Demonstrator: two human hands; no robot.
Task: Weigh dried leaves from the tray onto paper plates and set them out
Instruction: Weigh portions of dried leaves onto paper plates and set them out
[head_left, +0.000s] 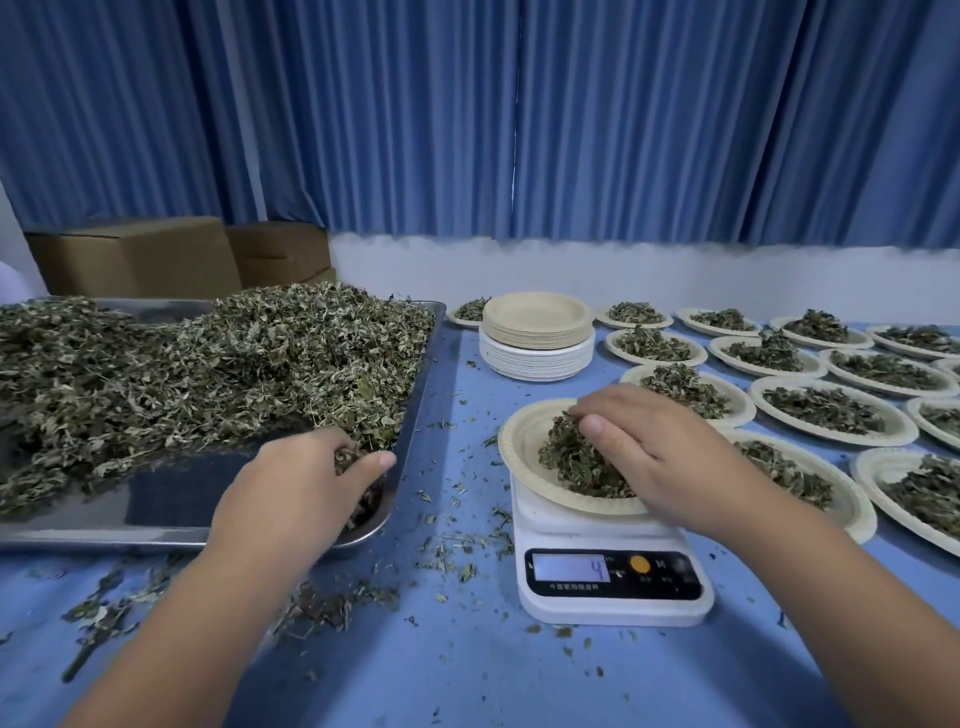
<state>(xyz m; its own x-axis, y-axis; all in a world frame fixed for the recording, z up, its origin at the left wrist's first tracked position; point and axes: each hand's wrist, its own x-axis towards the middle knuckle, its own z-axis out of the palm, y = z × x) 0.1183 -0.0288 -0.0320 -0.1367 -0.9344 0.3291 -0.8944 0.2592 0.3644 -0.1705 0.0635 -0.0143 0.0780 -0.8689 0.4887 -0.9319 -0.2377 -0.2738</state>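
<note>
Head view: I see the left hand (306, 478) in the steel tray (171, 514) at 8 o'clock, its fingers curled round a tuft of the dried leaves (208, 364) at the tray's near right corner. The right hand (649, 452) is at 4 o'clock over the paper plate (524, 441) on the scale (613, 577), fingers pinched together on the leaves heaped there. The display reads 4. Empty plates (537, 332) are stacked at 11 o'clock of the scale, and filled plates (831, 410) spread at 2 o'clock across the blue table (467, 649)
</note>
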